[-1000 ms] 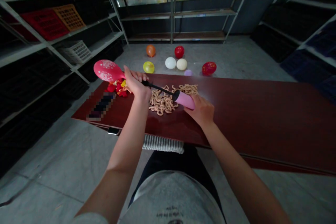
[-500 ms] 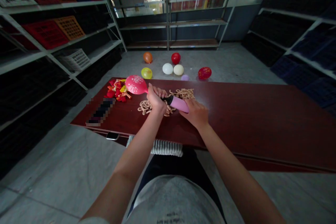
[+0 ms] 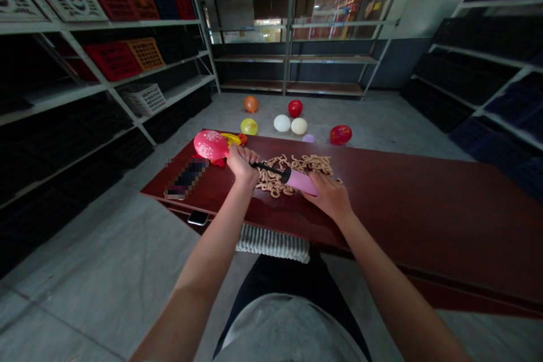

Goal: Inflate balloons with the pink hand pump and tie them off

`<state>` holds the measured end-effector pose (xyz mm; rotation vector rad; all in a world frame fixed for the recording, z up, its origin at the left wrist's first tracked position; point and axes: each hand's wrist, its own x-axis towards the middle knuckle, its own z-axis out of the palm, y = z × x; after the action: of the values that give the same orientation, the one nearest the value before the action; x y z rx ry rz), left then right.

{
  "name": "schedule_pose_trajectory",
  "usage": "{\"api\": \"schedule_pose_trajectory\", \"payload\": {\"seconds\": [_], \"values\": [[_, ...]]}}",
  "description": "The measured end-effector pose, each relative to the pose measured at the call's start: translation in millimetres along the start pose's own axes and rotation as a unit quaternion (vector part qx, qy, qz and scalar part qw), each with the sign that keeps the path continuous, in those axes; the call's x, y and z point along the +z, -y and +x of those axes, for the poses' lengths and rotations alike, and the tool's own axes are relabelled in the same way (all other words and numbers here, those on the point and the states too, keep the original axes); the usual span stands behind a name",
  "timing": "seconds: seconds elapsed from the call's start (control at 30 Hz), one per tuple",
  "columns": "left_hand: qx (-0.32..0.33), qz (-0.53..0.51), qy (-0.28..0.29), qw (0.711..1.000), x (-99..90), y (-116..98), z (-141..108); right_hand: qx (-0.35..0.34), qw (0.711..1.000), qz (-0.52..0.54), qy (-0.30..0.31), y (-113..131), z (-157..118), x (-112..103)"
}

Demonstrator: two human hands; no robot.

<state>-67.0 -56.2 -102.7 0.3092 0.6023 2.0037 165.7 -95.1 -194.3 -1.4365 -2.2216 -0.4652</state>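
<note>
My left hand (image 3: 243,164) is closed around the neck of a pink balloon (image 3: 211,145) with a pale flower print, where it meets the near end of a hand balloon pump. The balloon is partly filled and sticks out to the left of my fist. My right hand (image 3: 328,194) grips the pump's pink barrel (image 3: 302,181). A thin black rod (image 3: 270,168) shows between the two hands. Below and behind the pump lies a pile of tan, curled strips (image 3: 274,184). Deflated red and yellow balloons (image 3: 231,139) lie behind the pink one, partly covered by it.
A blurred-out dark phone-like object (image 3: 186,178) lies on the left of the dark red table (image 3: 407,198). A grey striped cloth (image 3: 274,242) hangs at its front edge. Several inflated balloons, among them a red one (image 3: 340,134), rest on the floor beyond. Crate-filled shelves (image 3: 169,22) flank the room.
My hands have moved apart, so more of the pump's black rod shows between my left fist and the pink barrel. The camera view has tilted up and shifted left.
</note>
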Motion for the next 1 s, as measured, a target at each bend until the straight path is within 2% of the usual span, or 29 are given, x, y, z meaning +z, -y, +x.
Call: {"api": "schedule_pose_trajectory", "payload": {"seconds": [0.23, 0.37, 0.57, 0.73, 0.93, 1.0], "values": [[0.056, 0.021, 0.007, 0.998, 0.7, -42.6, 27.5, 0.010, 0.999, 0.029, 0.025, 2.4, 1.8, -2.2], [0.072, 0.037, 0.012, 0.997, 13.8, -43.0, 30.2, 0.038, 0.998, 0.047, 0.023, 1.7, 2.7, -4.6], [0.068, 0.052, 0.017, 0.996, 40.5, -12.7, 18.5, 0.125, 0.991, 0.050, 0.013, -6.0, 3.5, -10.4], [0.043, 0.058, 0.059, 0.996, 56.5, 23.9, 5.4, 0.158, 0.986, 0.056, -0.010, -9.1, 3.7, -9.2], [0.014, 0.065, 0.103, 0.992, 57.5, 84.0, -25.6, 0.176, 0.982, 0.059, -0.033, -11.6, 3.8, -7.8], [0.014, 0.073, 0.089, 0.993, 54.7, 96.9, -31.1, 0.180, 0.982, 0.055, -0.036, -12.0, 4.0, -7.9]]}}
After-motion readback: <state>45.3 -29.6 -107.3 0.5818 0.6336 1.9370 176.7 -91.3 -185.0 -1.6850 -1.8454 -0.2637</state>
